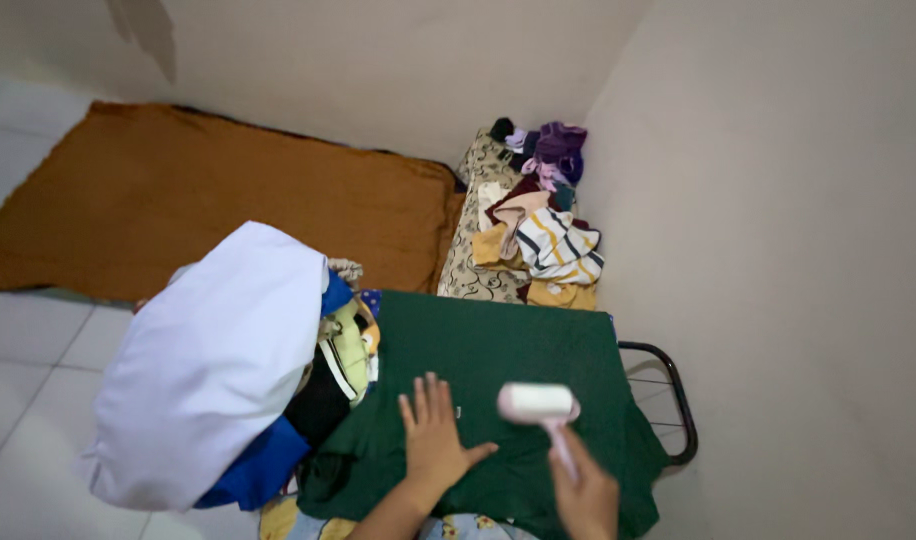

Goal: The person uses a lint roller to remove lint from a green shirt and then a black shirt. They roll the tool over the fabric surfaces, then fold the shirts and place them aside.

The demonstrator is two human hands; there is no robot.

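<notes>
- Garment: a dark green garment (498, 370) lies spread over the table (678, 400), giving a flat surface.
- Left hand (433, 435), open with fingers splayed, presses the cloth flat and taut.
- Right hand (583, 495) grips the handle of a small pale iron (538, 403) resting on the cloth.
- Heaped clothes (208, 370) sit at the left edge, within reach.

There is one camera, on the person's head. It looks down and forward from close above a dark green cloth-covered surface (518, 350). Farther off it sees the white tiled floor (28, 350), a brown mat (198, 190) and the plain corner walls (778, 200).
</notes>
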